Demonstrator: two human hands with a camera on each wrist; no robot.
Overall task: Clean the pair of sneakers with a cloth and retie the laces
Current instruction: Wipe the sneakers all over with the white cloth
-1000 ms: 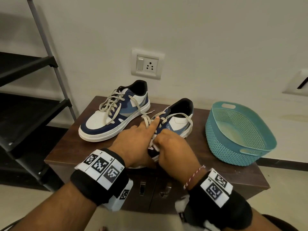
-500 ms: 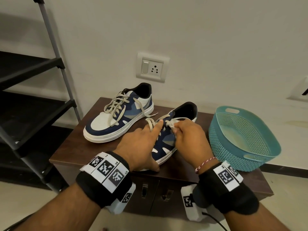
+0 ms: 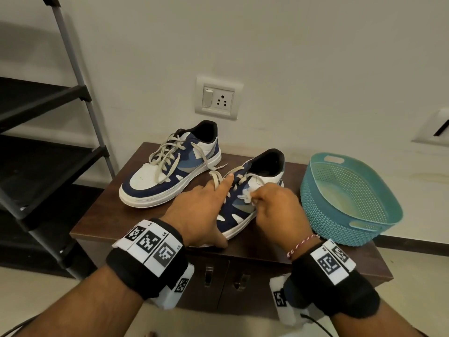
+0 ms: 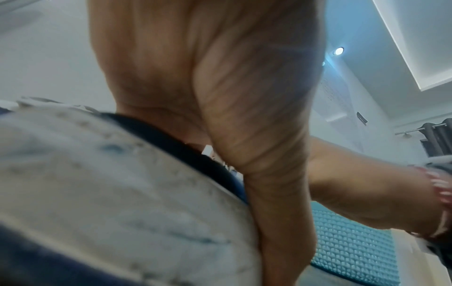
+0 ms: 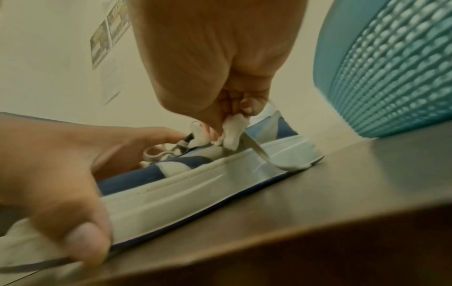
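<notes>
Up close from the right wrist: right hand (image 5: 215, 63) pinching a small white cloth (image 5: 232, 125) against the near sneaker (image 3: 245, 203), on the cabinet (image 3: 102, 215) left of the teal basket (image 3: 349, 198). From the head: left hand (image 3: 201, 212) holding its toe, pointing finger straight on the laces (image 3: 216, 178).

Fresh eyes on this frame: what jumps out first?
Two hands on the near navy-and-white sneaker mid-table: left hand grips its toe, right hand pinches a small white cloth at the laces. Its twin sneaker sits behind-left; a teal perforated plastic basket stands right.
</notes>
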